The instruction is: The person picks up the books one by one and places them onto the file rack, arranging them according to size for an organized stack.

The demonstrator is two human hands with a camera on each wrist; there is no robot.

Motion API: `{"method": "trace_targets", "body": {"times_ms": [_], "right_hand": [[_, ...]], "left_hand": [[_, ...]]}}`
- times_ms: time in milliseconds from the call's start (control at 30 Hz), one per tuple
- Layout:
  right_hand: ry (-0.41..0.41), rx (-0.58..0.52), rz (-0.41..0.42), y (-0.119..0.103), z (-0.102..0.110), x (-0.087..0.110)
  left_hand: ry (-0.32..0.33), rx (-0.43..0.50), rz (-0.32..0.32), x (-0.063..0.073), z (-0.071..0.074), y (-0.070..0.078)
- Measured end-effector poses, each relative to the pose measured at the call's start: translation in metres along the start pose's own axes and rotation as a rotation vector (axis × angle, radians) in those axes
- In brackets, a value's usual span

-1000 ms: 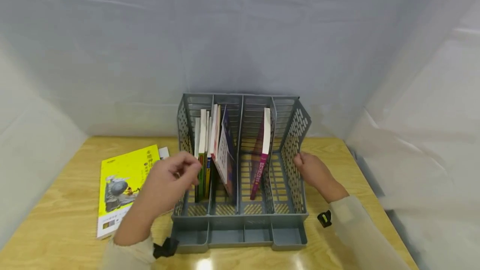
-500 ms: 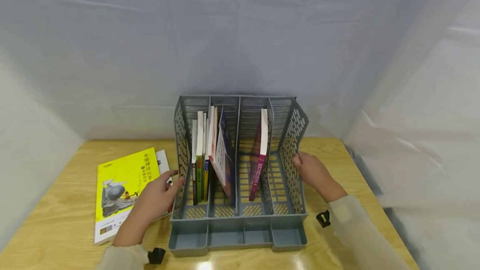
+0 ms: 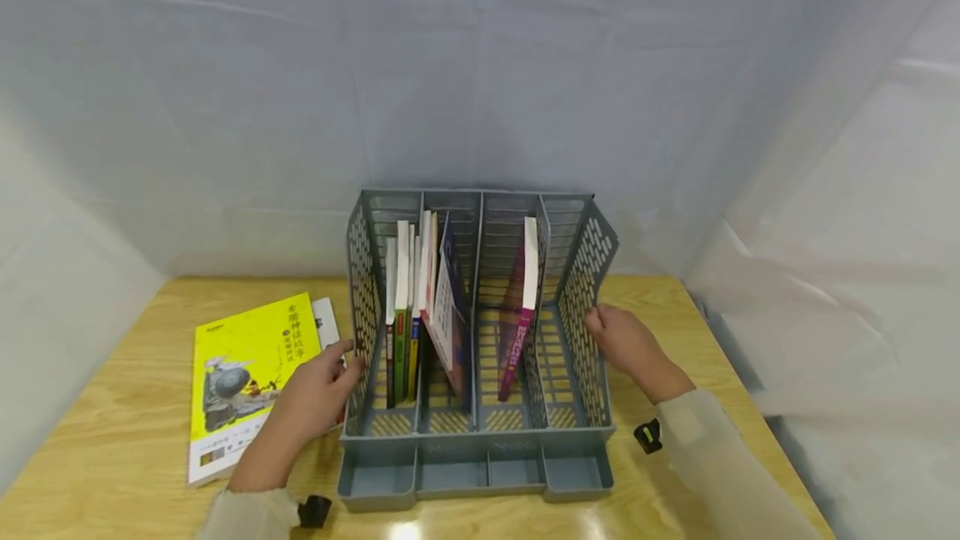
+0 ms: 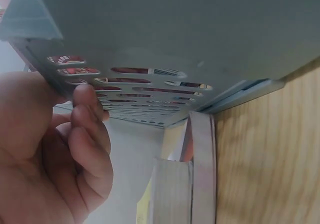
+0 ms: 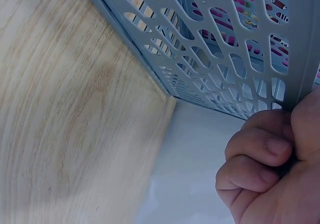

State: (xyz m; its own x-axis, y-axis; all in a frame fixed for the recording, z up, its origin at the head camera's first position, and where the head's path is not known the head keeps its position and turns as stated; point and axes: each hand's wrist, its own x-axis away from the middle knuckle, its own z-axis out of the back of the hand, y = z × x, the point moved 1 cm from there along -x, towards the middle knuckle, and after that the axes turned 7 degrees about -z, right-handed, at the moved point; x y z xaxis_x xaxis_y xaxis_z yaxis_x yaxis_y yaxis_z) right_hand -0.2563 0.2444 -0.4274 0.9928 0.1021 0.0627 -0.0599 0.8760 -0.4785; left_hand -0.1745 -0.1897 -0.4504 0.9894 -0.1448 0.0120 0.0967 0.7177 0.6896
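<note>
A grey plastic book rack [image 3: 480,445] with upright dividers stands in the middle of the table. My left hand [image 3: 309,397] grips the edge of its left side panel; in the left wrist view the curled fingers [image 4: 92,149] lie against the slotted outer face [image 4: 215,29]. On the opposite side my right hand [image 3: 628,350] holds the edge of the right panel [image 5: 240,59], fingers bent around it. Several books, one with a green spine [image 3: 401,348], stand in the two left compartments. One purple book [image 3: 517,340] leans against the divider right of the third compartment.
A yellow-covered book [image 3: 251,357] lies flat on the wooden table [image 3: 112,415] left of the rack, partly over another book [image 3: 326,319]. Small open trays [image 3: 378,473] run along the rack's front. Behind it hangs a pale sheet [image 3: 480,90].
My left hand has come down and left from in front of the books to the rack's left panel and taken hold of its edge. The right hand has stayed on the right panel.
</note>
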Motion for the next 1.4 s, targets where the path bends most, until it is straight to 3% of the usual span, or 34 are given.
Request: {"method": "trace_targets", "body": {"times_ms": [333,600,700,800,900,1033,1100,1167,1300,1400], "right_hand": [[0.013,0.052,-0.006,-0.001,0.001,-0.004],[0.032,0.046,0.004,-0.004,0.001,-0.003],[0.033,0.028,-0.023,-0.005,0.0,-0.002],[0.035,0.028,-0.042,-0.005,-0.001,0.0],[0.036,0.031,-0.049,-0.006,-0.001,0.001],[0.04,0.032,-0.042,-0.007,-0.001,0.003],[0.045,0.031,-0.035,-0.008,-0.001,0.004],[0.048,0.032,-0.029,-0.009,-0.002,0.005],[0.051,0.025,-0.043,-0.009,-0.002,0.005],[0.059,0.027,-0.042,-0.01,-0.002,0.006]], "left_hand": [[-0.035,0.106,0.024,0.002,-0.001,-0.006],[0.0,0.141,0.038,0.005,-0.001,-0.009],[0.008,0.083,0.076,0.006,0.013,-0.022],[0.014,-0.043,0.132,0.009,0.037,-0.044],[0.044,-0.144,0.221,0.013,0.065,-0.067],[0.093,-0.198,0.391,0.018,0.092,-0.093],[0.065,-0.212,0.472,0.021,0.099,-0.104],[-0.011,-0.205,0.511,0.023,0.102,-0.113],[-0.134,-0.144,0.492,0.022,0.099,-0.126],[-0.146,-0.088,0.486,0.02,0.095,-0.134]]}}
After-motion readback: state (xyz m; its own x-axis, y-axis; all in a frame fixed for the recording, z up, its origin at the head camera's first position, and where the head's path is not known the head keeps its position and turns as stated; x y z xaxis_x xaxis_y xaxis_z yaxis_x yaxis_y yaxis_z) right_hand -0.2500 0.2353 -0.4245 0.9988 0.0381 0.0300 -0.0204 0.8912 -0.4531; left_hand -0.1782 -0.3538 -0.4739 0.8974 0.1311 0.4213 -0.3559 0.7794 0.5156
